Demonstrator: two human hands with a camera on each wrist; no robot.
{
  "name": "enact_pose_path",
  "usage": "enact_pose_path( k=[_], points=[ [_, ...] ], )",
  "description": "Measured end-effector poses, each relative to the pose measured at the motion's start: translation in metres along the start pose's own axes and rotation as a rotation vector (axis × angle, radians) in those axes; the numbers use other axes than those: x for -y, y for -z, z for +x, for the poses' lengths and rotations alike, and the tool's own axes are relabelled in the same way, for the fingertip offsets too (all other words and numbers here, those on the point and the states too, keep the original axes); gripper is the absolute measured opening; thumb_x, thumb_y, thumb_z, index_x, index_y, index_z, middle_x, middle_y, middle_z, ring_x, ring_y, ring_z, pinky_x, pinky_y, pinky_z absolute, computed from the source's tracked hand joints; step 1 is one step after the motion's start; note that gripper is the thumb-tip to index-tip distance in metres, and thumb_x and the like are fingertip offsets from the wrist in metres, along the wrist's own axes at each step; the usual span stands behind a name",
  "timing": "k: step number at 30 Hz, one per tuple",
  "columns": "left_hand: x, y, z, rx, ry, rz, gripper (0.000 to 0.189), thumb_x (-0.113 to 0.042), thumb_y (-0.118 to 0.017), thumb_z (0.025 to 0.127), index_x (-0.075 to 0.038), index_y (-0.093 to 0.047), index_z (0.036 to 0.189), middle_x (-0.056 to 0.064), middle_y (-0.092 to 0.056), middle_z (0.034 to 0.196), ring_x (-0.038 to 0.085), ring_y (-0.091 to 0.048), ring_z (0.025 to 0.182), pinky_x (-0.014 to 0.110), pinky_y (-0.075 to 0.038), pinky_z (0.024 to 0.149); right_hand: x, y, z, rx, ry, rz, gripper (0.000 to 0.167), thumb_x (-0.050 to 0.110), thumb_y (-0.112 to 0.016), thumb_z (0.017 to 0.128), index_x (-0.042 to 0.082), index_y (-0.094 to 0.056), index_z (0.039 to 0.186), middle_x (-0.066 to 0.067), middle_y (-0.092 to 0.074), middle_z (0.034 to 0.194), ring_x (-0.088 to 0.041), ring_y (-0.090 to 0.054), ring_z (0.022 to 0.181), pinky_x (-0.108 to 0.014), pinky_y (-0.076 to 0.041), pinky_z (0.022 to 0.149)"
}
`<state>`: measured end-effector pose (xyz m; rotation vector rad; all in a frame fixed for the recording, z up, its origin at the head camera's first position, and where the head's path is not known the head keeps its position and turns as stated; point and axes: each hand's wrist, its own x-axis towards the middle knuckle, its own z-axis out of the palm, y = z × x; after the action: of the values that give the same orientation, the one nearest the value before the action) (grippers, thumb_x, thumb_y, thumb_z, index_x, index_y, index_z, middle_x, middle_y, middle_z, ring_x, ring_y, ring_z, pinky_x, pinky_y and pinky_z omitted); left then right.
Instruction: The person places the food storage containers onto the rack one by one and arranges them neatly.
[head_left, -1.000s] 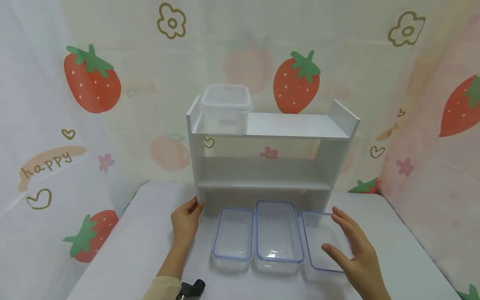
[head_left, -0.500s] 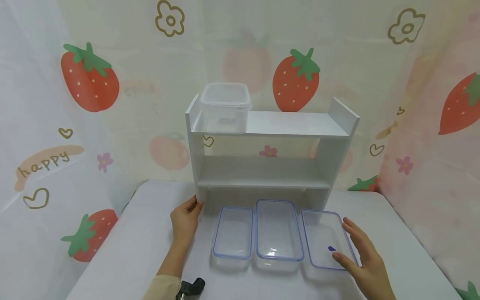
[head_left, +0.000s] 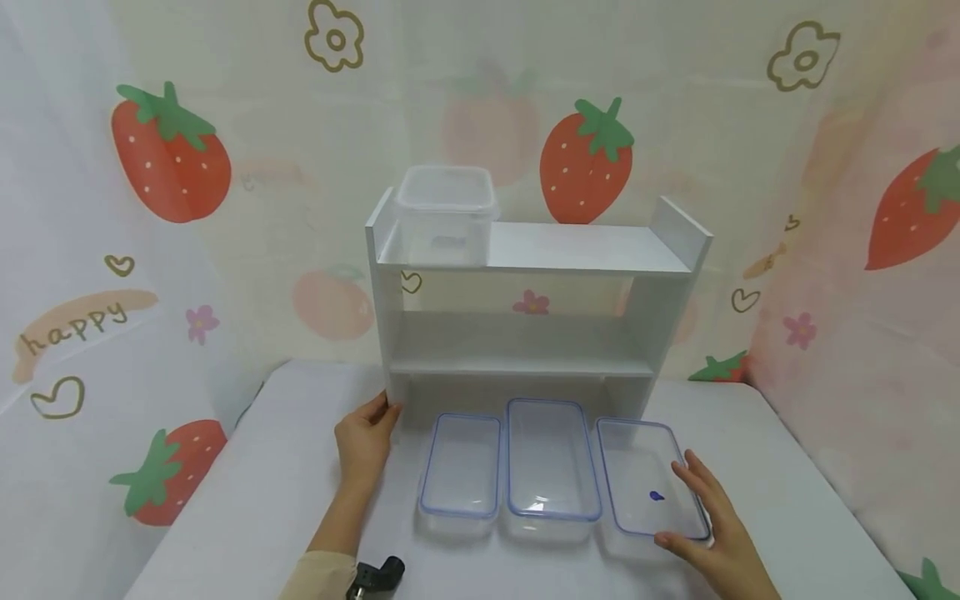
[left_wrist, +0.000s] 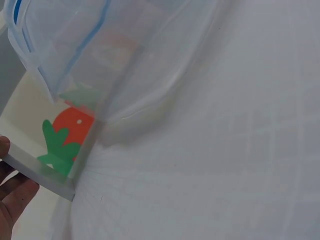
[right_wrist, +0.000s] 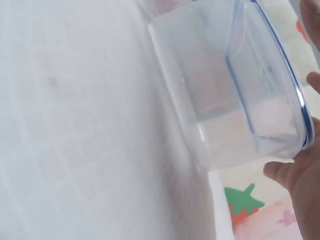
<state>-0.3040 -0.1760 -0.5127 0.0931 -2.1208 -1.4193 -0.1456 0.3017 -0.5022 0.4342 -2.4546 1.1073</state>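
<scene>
My left hand [head_left: 363, 437] pinches the lower left side panel of a white two-tier shelf rack [head_left: 525, 367]. In the left wrist view, the thumb and fingers [left_wrist: 22, 195] lie on opposite faces of that panel. My right hand [head_left: 720, 533] is spread around the near right corner of a clear blue-rimmed food container [head_left: 637, 454], thumb by its front edge, fingertips at its right rim. A blue mark shows on this container's lid. In the right wrist view, the container [right_wrist: 215, 100] stands on the cloth, with fingers and thumb close to its rim.
A smaller blue-rimmed container [head_left: 461, 467] and a larger one [head_left: 553, 467] stand side by side before the rack. A frosted lidded container [head_left: 446, 221] sits at the left of the top shelf. A black object [head_left: 378, 575] lies by the left sleeve. Strawberry-printed curtain [head_left: 315, 167] surrounds the table.
My right hand has drawn back from above the right container's lid to its near right corner, uncovering the blue mark. The left hand keeps its hold on the rack; the view has shifted slightly.
</scene>
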Motion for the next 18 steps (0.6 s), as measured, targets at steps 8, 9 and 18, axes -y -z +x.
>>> enact_pose_path(
  k=[8, 9, 18],
  points=[
    [0.001, 0.000, -0.001, 0.002, 0.001, 0.020, 0.033, -0.017, -0.081, 0.090, -0.003, -0.074, 0.119, 0.015, -0.076, 0.110, 0.029, -0.077, 0.095, 0.028, -0.063, 0.079, -0.021, 0.000, -0.006, 0.105, -0.128, 0.090, 0.104, 0.012, -0.092, 0.073, 0.018, -0.035, 0.160, -0.010, -0.007, 0.173, 0.000, -0.002, 0.154, -0.078, -0.012, 0.116],
    [0.001, 0.000, -0.001, 0.002, -0.002, 0.018, 0.033, -0.017, -0.081, 0.090, -0.003, -0.074, 0.119, 0.015, -0.076, 0.110, 0.029, -0.077, 0.095, 0.027, -0.063, 0.078, -0.023, 0.000, -0.006, 0.115, -0.145, 0.091, 0.105, 0.013, -0.092, 0.073, 0.019, -0.034, 0.160, -0.012, -0.006, 0.173, -0.009, -0.001, 0.157, -0.087, -0.013, 0.107],
    [-0.001, 0.001, -0.001, 0.007, -0.009, 0.002, 0.032, -0.015, -0.080, 0.090, -0.003, -0.074, 0.119, 0.016, -0.076, 0.110, 0.030, -0.077, 0.096, 0.029, -0.064, 0.078, -0.031, -0.002, -0.006, 0.167, -0.204, 0.063, 0.109, 0.020, -0.094, 0.072, 0.023, -0.031, 0.161, -0.022, -0.002, 0.171, -0.062, -0.005, 0.149, -0.091, -0.017, 0.098]
  ],
)
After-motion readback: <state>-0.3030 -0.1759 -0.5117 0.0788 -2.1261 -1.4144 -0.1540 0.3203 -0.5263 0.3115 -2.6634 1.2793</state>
